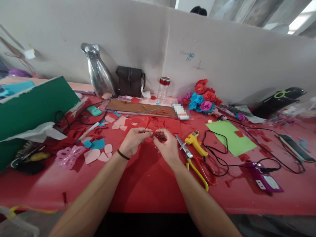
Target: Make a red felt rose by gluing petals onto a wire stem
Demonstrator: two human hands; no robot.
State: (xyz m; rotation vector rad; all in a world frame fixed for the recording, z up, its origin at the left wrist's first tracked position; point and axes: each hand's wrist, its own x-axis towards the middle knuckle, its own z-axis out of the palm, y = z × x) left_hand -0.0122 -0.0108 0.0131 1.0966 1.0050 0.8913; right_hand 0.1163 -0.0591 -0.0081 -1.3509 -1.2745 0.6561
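Observation:
My left hand (134,141) and my right hand (168,147) meet over the middle of the red tabletop (145,187), fingers pinched close together. Between the fingertips is a small piece of red paper (153,135), mostly hidden by the fingers. Just beyond the hands lie more red paper pieces (161,122). To the right of my right hand are scissors (195,169) with yellow and red handles, their blades pointing away, and a yellow glue gun (197,144) lying beside them.
Pink paper petals (92,156) and a pink plastic bow-like piece (69,156) lie left. Paper flowers (203,98), a glass jar (163,90), a black bag (130,81) and a metal jug (100,72) stand behind. A green sheet (232,140), cables and a purple power strip (265,177) lie right.

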